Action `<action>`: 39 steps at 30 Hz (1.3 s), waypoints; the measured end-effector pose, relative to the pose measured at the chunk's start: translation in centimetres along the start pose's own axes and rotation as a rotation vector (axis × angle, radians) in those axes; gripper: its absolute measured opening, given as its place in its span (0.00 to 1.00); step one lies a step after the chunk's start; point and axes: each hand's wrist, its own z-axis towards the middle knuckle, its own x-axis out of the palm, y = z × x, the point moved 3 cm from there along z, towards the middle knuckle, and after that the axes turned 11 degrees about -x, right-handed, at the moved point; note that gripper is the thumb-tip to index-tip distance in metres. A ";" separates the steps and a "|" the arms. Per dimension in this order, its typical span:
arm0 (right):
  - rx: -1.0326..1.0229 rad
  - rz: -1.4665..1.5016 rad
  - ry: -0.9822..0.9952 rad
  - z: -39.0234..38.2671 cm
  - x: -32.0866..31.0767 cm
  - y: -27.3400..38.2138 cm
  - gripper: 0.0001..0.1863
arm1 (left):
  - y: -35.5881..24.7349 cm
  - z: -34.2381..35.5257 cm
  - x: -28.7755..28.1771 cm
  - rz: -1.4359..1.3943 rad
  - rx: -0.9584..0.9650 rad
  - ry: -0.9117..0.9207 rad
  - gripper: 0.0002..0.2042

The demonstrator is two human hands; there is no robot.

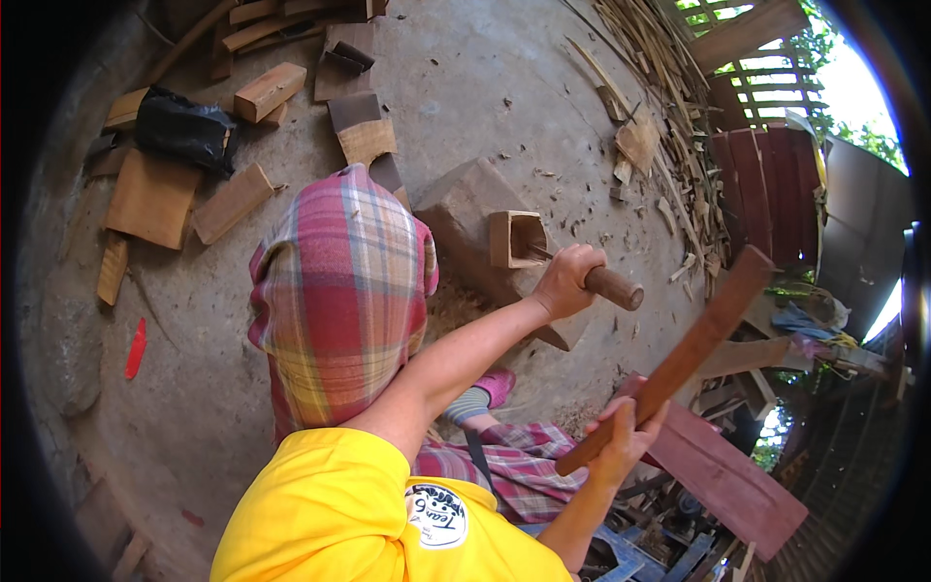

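Note:
My left hand is closed round the wooden handle of a chisel. The chisel's thin blade reaches into the open hollow of a small squared wooden block. That block lies on its side on a large brown chopping block. In my right hand, lower and to the right, is a long flat wooden bat, raised at a slant and apart from the chisel. My bent knee under plaid cloth stands left of the block.
Wood pieces and a black wrapped bundle lie at the far left. A red strip is on the concrete floor. Wood strips line the right side. A reddish board sits beyond my right hand.

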 end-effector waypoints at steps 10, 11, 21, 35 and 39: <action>0.290 -0.142 0.136 0.1 2.0 -1.9 0.30 | -0.3 2.4 -0.6 -0.127 -0.230 0.128 0.10; 0.220 -0.176 0.120 0.3 1.6 -1.4 0.29 | 0.0 2.6 -0.7 -0.135 -0.264 0.128 0.10; 0.076 -0.151 -0.234 -0.6 1.8 -1.2 0.28 | 0.4 2.2 -0.6 -0.150 -0.199 0.169 0.10; 0.103 -0.181 -0.145 -2.1 2.0 -3.6 0.22 | 1.2 0.4 -0.6 0.003 -0.116 -0.005 0.08; 0.152 -0.027 -0.065 -4.1 2.1 -5.5 0.21 | 0.5 -0.3 -1.3 0.005 -0.062 -0.062 0.09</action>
